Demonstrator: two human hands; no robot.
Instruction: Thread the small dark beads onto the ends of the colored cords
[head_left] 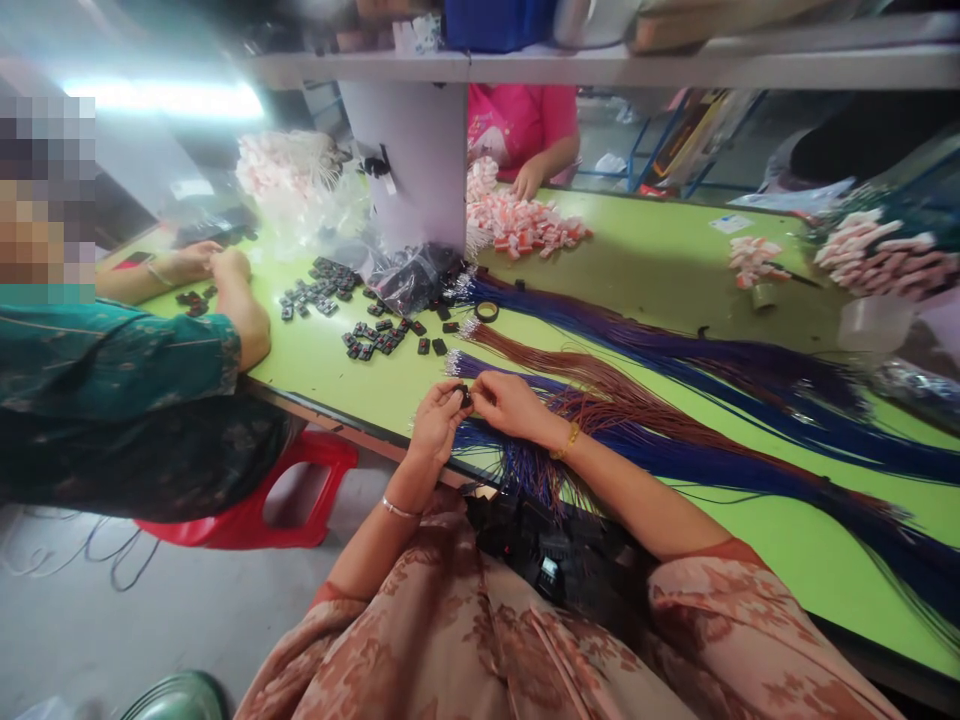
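Observation:
A small black plastic connector [464, 397] is pinched between the thumb and fingers of my left hand [433, 425], just over the table's near edge. My right hand [511, 404] is closed right beside it, fingertips at the connector; whatever they grip is too small to make out. Under and beyond my right wrist lie bundles of thin wires: a brown bundle [592, 372] and a blue bundle [645, 447], with pale terminals at their left ends. Loose black connectors [375, 340] are scattered on the table left of the wires.
A roll of black tape [487, 311] lies by a plastic bag of black parts [409, 280]. Orange-and-white pieces [525, 225] are heaped farther back. A co-worker in a teal sleeve [150, 350] sits at left by a red stool [300, 500]; another in pink [525, 125] sits opposite. A shelf [675, 68] spans above.

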